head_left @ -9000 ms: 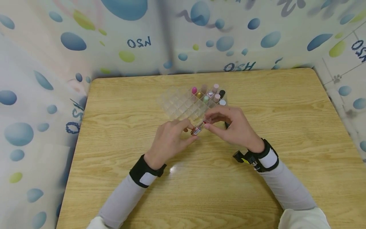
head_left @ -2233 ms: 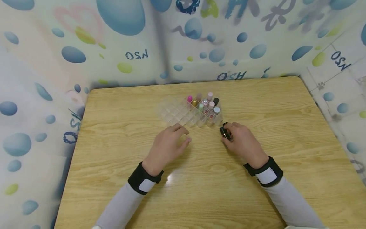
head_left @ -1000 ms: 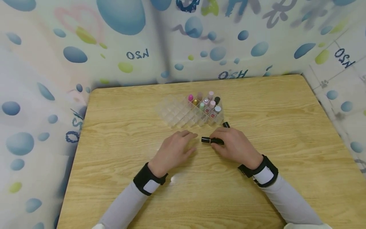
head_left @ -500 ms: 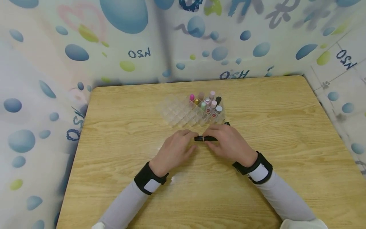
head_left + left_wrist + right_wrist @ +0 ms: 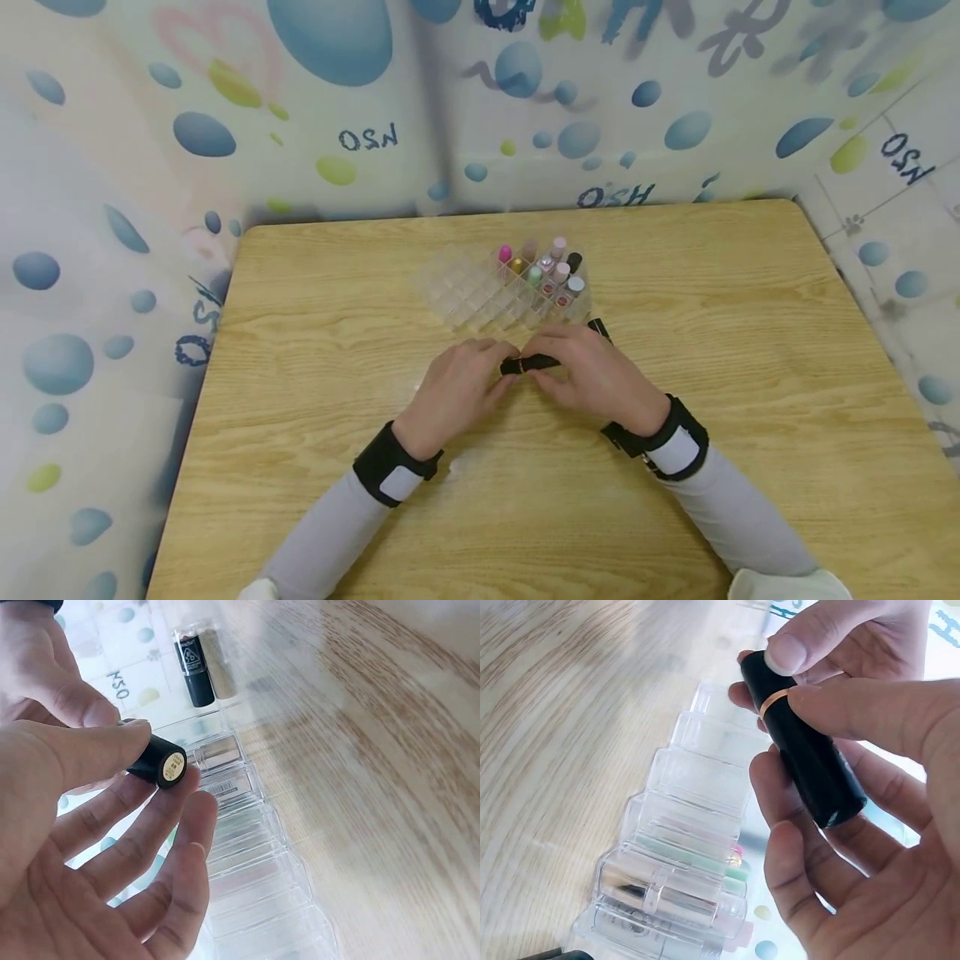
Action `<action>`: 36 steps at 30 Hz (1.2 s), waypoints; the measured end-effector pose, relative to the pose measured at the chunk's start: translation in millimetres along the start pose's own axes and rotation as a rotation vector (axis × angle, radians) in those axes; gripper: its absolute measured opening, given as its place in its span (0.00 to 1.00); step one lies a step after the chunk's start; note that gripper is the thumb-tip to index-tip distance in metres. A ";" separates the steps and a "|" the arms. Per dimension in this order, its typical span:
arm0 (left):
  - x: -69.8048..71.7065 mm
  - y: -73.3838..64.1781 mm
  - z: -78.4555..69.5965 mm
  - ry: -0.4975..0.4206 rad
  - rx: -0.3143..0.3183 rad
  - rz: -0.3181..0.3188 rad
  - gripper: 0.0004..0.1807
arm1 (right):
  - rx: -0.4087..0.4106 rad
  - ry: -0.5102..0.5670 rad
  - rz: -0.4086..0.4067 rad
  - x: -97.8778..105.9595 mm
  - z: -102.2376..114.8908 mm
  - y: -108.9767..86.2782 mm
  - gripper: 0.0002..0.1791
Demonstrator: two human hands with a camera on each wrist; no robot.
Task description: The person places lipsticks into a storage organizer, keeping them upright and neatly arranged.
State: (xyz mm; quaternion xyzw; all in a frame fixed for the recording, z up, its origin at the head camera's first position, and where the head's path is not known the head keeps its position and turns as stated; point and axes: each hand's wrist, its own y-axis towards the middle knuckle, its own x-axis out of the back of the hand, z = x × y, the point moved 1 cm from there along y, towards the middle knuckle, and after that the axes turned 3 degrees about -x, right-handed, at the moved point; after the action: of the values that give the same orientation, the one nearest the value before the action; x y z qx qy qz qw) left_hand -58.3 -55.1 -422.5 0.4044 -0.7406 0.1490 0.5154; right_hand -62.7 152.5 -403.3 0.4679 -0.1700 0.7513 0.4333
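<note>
A black lipstick tube (image 5: 538,362) with a thin gold ring lies between both hands, in front of the clear organizer (image 5: 457,292). My left hand (image 5: 461,387) pinches one end between thumb and fingers; a round pale label (image 5: 175,766) on that end faces the left wrist view. Thumb and fingers of my right hand (image 5: 600,375) hold the longer part, seen close in the right wrist view with the gold ring (image 5: 772,702) near the thumb. The tube looks capped. A second black tube (image 5: 598,328) rests on the table behind the right hand, partly hidden.
The organizer's right cells hold several lipsticks and bottles, among them one with a pink top (image 5: 505,252), a gold one (image 5: 517,265) and a mint one (image 5: 534,275). Wooden table (image 5: 315,358) lies all around; a patterned curtain (image 5: 450,100) hangs behind its far edge.
Earlier, both hands held a clear-ended lipstick. Then my right hand took the black lipstick tube from the table's right side and brought it left; now my left hand grips its end too.
</note>
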 end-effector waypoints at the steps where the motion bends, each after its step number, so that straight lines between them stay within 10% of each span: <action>1: -0.1 -0.3 -0.1 0.001 0.000 0.002 0.12 | 0.001 0.015 0.001 -0.1 0.4 0.1 0.08; 36: 3.8 -0.2 1.2 -0.004 0.003 0.006 0.14 | 0.182 0.196 -0.319 6.0 10.4 -2.8 0.08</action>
State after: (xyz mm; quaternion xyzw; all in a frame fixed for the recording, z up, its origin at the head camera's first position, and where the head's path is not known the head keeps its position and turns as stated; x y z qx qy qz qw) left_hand -59.5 -57.7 -419.8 0.4035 -0.7427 0.1508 0.5128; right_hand -55.7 150.1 -393.3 0.4508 0.0180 0.7274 0.5171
